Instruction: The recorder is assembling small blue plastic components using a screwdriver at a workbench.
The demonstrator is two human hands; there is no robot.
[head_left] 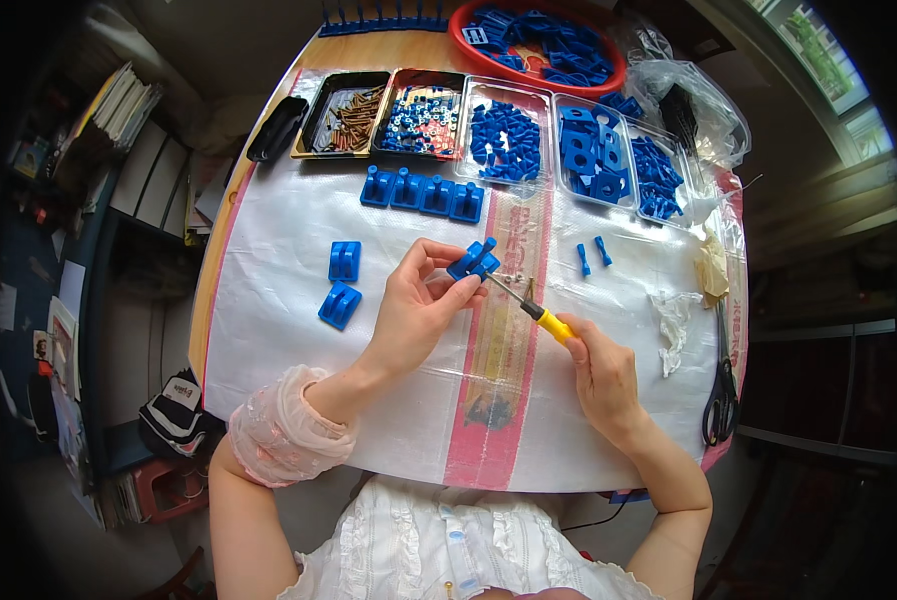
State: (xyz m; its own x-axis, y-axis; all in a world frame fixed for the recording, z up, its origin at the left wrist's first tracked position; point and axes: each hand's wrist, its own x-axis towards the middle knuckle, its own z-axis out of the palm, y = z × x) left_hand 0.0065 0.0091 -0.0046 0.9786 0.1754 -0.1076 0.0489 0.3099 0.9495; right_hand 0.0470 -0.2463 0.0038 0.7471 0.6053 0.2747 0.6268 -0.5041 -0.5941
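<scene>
My left hand (419,305) holds a small blue plastic block (474,260) pinched between thumb and fingers above the white table cover. My right hand (601,372) grips a screwdriver with a yellow handle (552,323); its metal shaft points up-left and its tip meets the blue block. Two blue grooved blocks (342,281) lie left of my left hand. A row of several assembled blue pieces (424,192) stands beyond the hands. Two small blue pegs (593,254) lie to the right.
Trays along the far edge hold brown screws (349,115), mixed small washers (424,120) and blue parts (506,135). A red bowl (609,75) with blue parts sits behind. Black scissors (721,385), crumpled tissue (675,322) and a plastic bag (694,110) lie at right.
</scene>
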